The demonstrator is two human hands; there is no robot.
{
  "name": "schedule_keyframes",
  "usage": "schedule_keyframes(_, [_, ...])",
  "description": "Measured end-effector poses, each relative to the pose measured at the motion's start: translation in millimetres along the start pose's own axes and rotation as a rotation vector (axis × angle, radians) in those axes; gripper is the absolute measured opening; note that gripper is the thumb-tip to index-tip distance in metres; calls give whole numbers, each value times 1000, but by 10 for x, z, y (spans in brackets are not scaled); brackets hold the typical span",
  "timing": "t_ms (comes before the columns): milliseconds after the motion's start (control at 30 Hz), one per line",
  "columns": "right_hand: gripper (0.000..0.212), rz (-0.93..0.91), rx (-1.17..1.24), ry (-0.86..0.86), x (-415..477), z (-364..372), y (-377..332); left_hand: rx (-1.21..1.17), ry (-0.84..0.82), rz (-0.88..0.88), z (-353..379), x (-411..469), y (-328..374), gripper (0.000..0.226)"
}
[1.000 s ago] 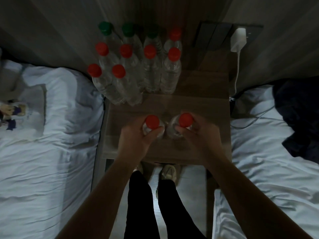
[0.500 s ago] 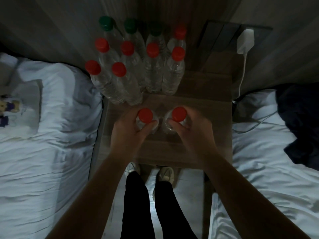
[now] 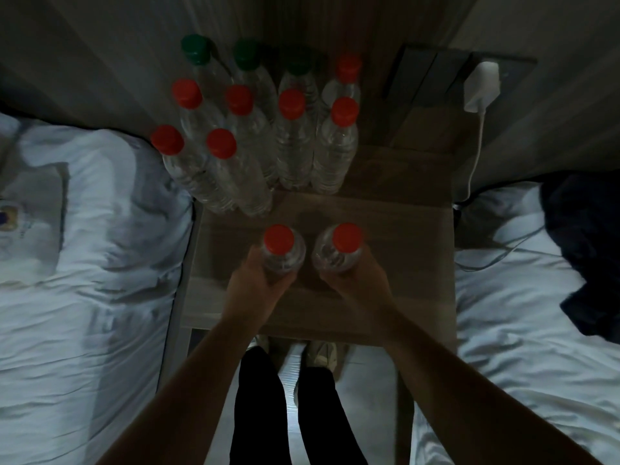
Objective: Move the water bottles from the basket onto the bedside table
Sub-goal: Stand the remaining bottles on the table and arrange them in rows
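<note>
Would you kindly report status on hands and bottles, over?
Left hand grips left bottle, right hand grips right bottle. Both upright at bedside table. Standing bottles behind, apart.

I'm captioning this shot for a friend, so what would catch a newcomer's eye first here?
Two red-capped bottles side by side at the middle of the bedside table: the left bottle gripped by the left hand, the right bottle by the right hand. Behind them, at the table's back left, stands a tight cluster of bottles, mostly red caps, green ones rearmost. White bedding lies on either side.

Dim grey wall (image 3: 100, 45), white beds (image 3: 84, 297), pale floor (image 3: 369, 414).
</note>
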State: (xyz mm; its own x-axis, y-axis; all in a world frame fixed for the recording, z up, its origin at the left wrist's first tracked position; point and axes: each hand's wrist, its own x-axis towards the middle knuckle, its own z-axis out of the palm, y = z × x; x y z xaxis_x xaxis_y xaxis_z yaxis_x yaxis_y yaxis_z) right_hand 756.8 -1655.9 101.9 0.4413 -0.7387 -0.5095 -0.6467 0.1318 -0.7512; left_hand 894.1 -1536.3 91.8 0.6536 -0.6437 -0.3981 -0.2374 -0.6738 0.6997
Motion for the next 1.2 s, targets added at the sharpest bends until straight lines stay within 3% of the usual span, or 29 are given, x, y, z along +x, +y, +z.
schedule_keyframes(267, [29, 4, -141, -128, 233, 60, -2, 81, -50, -117, 101, 319, -76, 46])
schedule_keyframes(400, [24, 14, -136, -80, 380, 137, -85, 167, -50, -117, 83, 515, 39, 36])
schedule_keyframes(567, [36, -40, -299, -7, 533, 201, -248, 335, -59, -118, 49, 748, 198, 38])
schedule_keyframes(767, [43, 14, -358, -70, 742, 209, -270, 285, -27, -111, 54, 925, 235, 51])
schedule_keyframes(933, [55, 60, -317, -20, 845, 276, -281, 269, -78, -170, 71, 1037, 283, 45])
schedule_keyframes(1033, [52, 69, -292, -5, 916, 289, -312, 277, -106, -151, 90, 1126, 306, 53])
schedule_keyframes(1200, [41, 109, -273, 26, 1016, 276, -367, 100, -62, -199, 133, 1187, 299, 48])
